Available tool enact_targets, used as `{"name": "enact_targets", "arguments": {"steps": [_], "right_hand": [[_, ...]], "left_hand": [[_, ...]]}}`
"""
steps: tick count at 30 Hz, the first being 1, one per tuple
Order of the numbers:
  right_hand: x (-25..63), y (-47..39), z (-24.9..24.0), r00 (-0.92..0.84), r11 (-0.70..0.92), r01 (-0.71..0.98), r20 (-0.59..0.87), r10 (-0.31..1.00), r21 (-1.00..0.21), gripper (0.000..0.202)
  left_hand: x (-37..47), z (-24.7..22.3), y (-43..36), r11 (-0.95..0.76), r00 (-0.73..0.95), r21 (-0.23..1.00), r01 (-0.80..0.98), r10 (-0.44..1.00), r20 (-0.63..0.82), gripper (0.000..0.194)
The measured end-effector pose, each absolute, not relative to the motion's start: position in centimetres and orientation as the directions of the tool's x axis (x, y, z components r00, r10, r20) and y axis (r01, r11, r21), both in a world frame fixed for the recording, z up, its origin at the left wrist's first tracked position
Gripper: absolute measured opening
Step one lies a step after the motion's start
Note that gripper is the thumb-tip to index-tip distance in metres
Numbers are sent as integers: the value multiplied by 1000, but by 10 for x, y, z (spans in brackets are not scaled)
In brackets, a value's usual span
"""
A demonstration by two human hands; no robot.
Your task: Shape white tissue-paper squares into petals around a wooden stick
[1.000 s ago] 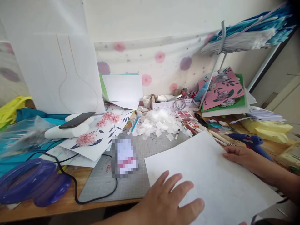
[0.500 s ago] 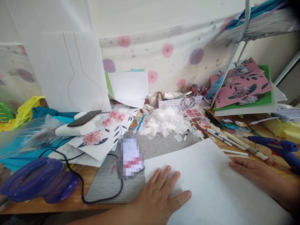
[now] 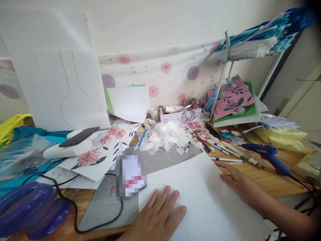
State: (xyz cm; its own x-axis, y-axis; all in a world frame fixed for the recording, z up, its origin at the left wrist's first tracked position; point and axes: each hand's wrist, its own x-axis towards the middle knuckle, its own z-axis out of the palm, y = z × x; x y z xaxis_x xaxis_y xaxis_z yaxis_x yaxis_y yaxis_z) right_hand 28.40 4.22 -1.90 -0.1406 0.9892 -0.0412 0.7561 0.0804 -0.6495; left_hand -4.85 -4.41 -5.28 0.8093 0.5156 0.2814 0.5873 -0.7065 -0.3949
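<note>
A large white sheet of paper (image 3: 195,187) lies at the front of the grey cutting mat (image 3: 160,159). My left hand (image 3: 160,214) rests flat on its left part, fingers spread. At the sheet's right edge is my right hand (image 3: 235,182), thumb by the edge and index finger stretched forward; its other fingers are mostly hidden. Just left of the paper sits a device with a blurred-out screen (image 3: 131,175). Beyond the sheet is a heap of small white paper scraps (image 3: 170,134).
A blue glue gun (image 3: 265,152) and several pens (image 3: 225,160) lie to the right. On the left are a purple round object (image 3: 30,211), a black cable (image 3: 76,214), a phone (image 3: 79,136) and flower artwork (image 3: 100,154). A board with a vase outline (image 3: 80,90) stands behind.
The view has turned right, so the surroundings sit further left. My right hand has slid forward along the paper's edge, index finger now extended. My left hand stays flat on the sheet.
</note>
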Motion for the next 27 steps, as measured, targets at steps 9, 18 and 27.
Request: {"name": "enact_targets", "arguments": {"steps": [9,18,27], "right_hand": [[270,47,-18,-199,178,942,-45,979,-283,53],[276,19,-8,-652,648,747,29,758,-148,64],[280,14,-43,-807,808,582,53,588,-94,101]], "left_hand": [[-67,-72,-34,-681,769,-361,637,595,235,84],[-50,-73,-31,-706,759,-280,651,618,208,79],[4,-57,-15,-744,808,-361,562,403,429,39]]}}
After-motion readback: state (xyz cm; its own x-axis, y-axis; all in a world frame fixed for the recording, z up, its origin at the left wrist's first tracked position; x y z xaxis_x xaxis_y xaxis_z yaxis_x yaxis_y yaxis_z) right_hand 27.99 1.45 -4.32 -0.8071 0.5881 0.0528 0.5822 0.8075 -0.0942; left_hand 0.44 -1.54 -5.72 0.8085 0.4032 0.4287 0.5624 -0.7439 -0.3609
